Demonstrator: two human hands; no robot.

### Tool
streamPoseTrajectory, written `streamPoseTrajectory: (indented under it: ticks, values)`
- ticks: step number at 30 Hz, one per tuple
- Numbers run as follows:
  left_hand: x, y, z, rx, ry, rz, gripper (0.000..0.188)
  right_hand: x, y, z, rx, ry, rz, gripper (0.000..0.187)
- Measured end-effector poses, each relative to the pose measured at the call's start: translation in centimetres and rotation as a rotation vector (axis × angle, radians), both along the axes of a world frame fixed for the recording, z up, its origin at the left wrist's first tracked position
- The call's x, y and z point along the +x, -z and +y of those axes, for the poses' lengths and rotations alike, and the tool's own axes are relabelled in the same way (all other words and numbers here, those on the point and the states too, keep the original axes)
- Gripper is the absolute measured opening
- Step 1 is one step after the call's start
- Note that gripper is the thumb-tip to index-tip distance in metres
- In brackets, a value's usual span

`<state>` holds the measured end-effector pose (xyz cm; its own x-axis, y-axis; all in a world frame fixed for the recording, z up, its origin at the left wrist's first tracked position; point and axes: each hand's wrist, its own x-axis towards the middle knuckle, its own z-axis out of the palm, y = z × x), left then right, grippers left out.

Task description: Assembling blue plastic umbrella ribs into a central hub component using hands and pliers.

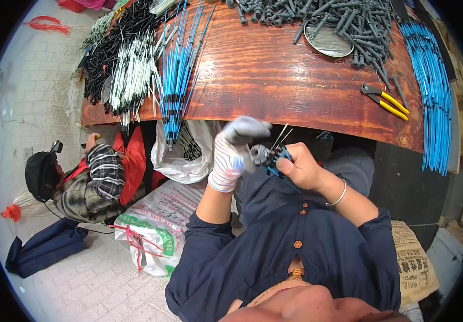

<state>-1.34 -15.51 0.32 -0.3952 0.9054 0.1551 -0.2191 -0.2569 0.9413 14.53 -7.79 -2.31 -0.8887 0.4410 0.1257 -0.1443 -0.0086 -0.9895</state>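
Observation:
My left hand (233,150), in a white glove with blue stripes and a grey palm, is smeared by motion just below the table edge. Close beside it, my bare right hand (302,165) is closed around a small bundle of blue rods (281,170) with black fittings. A grey plastic piece with a round hollow end (259,154) sits at the bundle's left, toward the glove. Two or so thin pale wires (283,135) stick up from it. Whether my left hand touches the grey piece is blurred.
On the brown wooden table (242,75) lie grey plastic plugs (344,21), a round metal dish (328,43), yellow-handled pliers (386,101), blue rods (430,96) and white rods (132,75). A white sack (186,161) hangs below. Another person (89,177) works at the left.

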Motion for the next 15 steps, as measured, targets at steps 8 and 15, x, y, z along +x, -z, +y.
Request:
streamPoseTrajectory:
  ticks: [8, 15]
  values:
    - [3.0, -2.1, -2.0, -0.169, -0.241, 0.034, 0.052, -1.4, 0.3, -0.9, 0.197, 0.283, -0.087, 0.046]
    - [1.8, -1.7, -2.1, -0.166, -0.321, -0.041, 0.044, -1.3, 1.6, -2.9, 0.078, 0.545, 0.046, 0.026]
